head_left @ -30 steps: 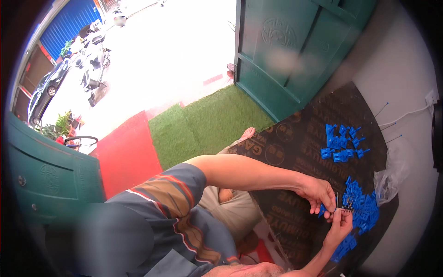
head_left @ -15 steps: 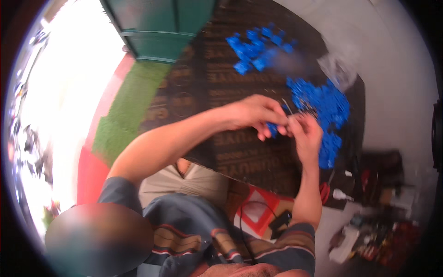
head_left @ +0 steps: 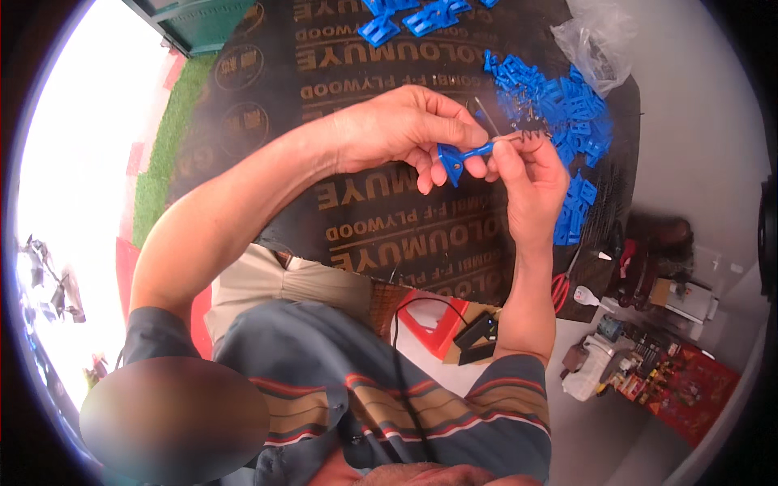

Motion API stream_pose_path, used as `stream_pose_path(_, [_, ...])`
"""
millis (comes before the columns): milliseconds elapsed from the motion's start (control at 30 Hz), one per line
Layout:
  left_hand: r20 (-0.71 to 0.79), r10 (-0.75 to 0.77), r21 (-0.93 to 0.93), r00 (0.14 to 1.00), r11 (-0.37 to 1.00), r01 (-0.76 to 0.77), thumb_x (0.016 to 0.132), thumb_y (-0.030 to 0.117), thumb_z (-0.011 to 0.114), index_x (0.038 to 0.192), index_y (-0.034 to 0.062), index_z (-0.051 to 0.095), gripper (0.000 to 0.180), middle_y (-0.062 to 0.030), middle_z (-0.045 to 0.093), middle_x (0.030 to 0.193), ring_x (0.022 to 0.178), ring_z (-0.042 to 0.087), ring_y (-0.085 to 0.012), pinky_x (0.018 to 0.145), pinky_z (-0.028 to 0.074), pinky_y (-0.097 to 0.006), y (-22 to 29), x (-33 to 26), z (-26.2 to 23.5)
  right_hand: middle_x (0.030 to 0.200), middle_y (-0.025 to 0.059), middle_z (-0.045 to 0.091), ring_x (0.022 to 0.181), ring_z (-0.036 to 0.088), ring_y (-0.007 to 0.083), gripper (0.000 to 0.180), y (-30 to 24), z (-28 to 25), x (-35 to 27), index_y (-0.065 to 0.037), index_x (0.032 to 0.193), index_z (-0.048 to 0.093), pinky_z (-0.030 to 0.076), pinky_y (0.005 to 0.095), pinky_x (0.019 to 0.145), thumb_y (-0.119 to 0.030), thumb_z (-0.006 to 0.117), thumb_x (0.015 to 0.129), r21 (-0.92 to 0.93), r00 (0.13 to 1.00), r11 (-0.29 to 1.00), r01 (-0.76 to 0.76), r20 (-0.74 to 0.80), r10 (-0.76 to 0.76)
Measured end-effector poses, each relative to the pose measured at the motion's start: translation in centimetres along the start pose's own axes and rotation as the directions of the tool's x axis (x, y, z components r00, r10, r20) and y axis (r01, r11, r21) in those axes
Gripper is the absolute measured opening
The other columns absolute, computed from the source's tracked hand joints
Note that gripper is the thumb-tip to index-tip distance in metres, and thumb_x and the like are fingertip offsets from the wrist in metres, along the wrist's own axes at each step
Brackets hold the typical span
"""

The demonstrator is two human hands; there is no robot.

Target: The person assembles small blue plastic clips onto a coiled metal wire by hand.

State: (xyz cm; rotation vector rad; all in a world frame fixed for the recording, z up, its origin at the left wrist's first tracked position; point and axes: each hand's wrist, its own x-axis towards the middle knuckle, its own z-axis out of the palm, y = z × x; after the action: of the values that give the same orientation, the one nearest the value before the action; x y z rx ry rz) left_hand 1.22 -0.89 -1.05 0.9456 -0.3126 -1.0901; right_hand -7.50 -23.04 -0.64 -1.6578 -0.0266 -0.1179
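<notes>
The left hand (head_left: pixel 405 134) pinches the forked end of a small blue plastic clip (head_left: pixel 460 155) while the right hand (head_left: pixel 531 182) pinches its thin far end together with what looks like a fine metal pin (head_left: pixel 527 138), both raised just above the dark plywood board (head_left: pixel 373 219). To do this well, I judge the left grip should stay firm and steady so the right fingertips can guide the tiny part squarely. The heap of blue clips (head_left: pixel 563 101) lies just to the right, beside a clear plastic bag (head_left: pixel 600 44).
</notes>
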Motion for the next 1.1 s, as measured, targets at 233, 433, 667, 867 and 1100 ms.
stream_pose_path(233, [0.029, -0.047, -0.046, 0.998, 0.998, 0.048, 0.104, 0.025, 0.069, 0.117, 0.0015, 0.071, 0.027, -0.0094, 0.079, 0.102, 0.063, 0.070, -0.0076, 0.055, 0.060, -0.022, -0.22, 0.11, -0.36, 0.098, 0.0052, 0.072, 0.081, 0.066, 0.0077, 0.014, -0.48, 0.20, -0.31, 0.000, 0.106, 0.068, 0.056, 0.0249, 0.072, -0.009, 0.076, 0.099, 0.015, 1.000, 1.000, 0.006, -0.022, -0.005])
stream_pose_path(433, [0.038, -0.082, -0.057, 0.996, 0.995, 0.084, 0.103, 0.024, 0.070, 0.115, 0.0017, 0.071, 0.025, -0.0112, 0.079, 0.101, 0.061, 0.070, -0.0080, 0.051, 0.060, -0.022, -0.23, 0.18, -0.33, 0.099, 0.0056, 0.073, 0.081, 0.066, 0.0076, 0.013, -0.62, 0.30, -0.50, 0.000, 0.106, 0.068, 0.056, 0.0243, 0.073, -0.007, 0.075, 0.099, 0.013, 1.000, 1.000, 0.005, -0.020, -0.005])
stream_pose_path(667, [0.031, -0.085, -0.060, 0.996, 0.994, 0.087, 0.104, 0.022, 0.069, 0.114, 0.0031, 0.069, 0.022, -0.0120, 0.079, 0.101, 0.060, 0.070, -0.0075, 0.051, 0.059, -0.021, -0.24, 0.38, -0.40, 0.098, 0.0059, 0.072, 0.081, 0.066, 0.0076, 0.014, -0.59, 0.15, -0.44, 0.001, 0.108, 0.068, 0.055, 0.0241, 0.072, -0.007, 0.075, 0.099, 0.009, 1.000, 1.000, 0.002, -0.016, -0.002])
stream_pose_path(867, [0.059, -0.050, -0.070, 0.997, 0.996, 0.054, 0.103, 0.021, 0.069, 0.116, 0.0025, 0.069, 0.022, -0.0123, 0.079, 0.103, 0.062, 0.071, -0.0074, 0.052, 0.059, -0.021, -0.33, 0.11, -0.66, 0.097, 0.0057, 0.072, 0.081, 0.065, 0.0076, 0.013, -0.70, 0.35, -0.43, 0.000, 0.108, 0.067, 0.055, 0.0244, 0.072, -0.007, 0.074, 0.099, 0.011, 1.000, 1.000, 0.012, -0.008, -0.012])
stream_pose_path(1100, [0.048, -0.039, -0.065, 0.998, 0.997, 0.042, 0.102, 0.018, 0.070, 0.120, 0.0013, 0.069, 0.024, -0.0126, 0.079, 0.105, 0.062, 0.071, -0.0073, 0.053, 0.060, -0.021, -0.09, 0.07, -0.29, 0.096, 0.0052, 0.072, 0.080, 0.064, 0.0074, 0.013, -0.65, 0.12, -0.48, 0.000, 0.107, 0.068, 0.054, 0.0241, 0.071, -0.008, 0.075, 0.099, 0.017, 1.000, 1.000, 0.009, -0.018, -0.009])
